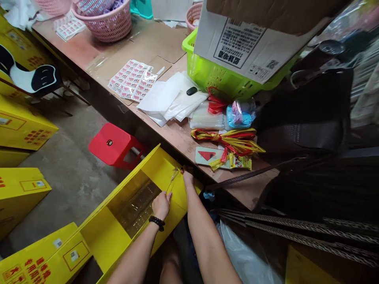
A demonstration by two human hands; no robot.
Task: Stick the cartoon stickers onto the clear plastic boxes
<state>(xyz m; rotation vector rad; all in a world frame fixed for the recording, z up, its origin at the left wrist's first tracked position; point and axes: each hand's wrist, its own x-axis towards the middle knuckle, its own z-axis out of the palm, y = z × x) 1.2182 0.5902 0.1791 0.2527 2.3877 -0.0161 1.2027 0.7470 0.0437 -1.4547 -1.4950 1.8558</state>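
Note:
An open yellow box point(97, 236) with folded-out flaps stretches below the table edge, and both my hands are over it. Wearing a dark bead bracelet point(156, 223), my left hand point(161, 205) is closed with its fingertips pinched on a thin strand point(169, 187). The strand runs up toward a small shiny piece point(175, 173) of unclear kind beside my right hand. My right hand point(187, 175) is closed near the box's far flap, under the table edge; what it grips is too small to make out. Clear plastic packaging point(139, 205) lies inside the box.
On the wooden table point(180, 142) lie sticker sheets point(134, 81), white paper point(166, 96), red-yellow ties point(227, 140) and a green basket point(219, 75) with a carton. A red stool point(111, 146) stands left of the box. More yellow boxes point(20, 126) line the left; a dark bag point(304, 114) sits right.

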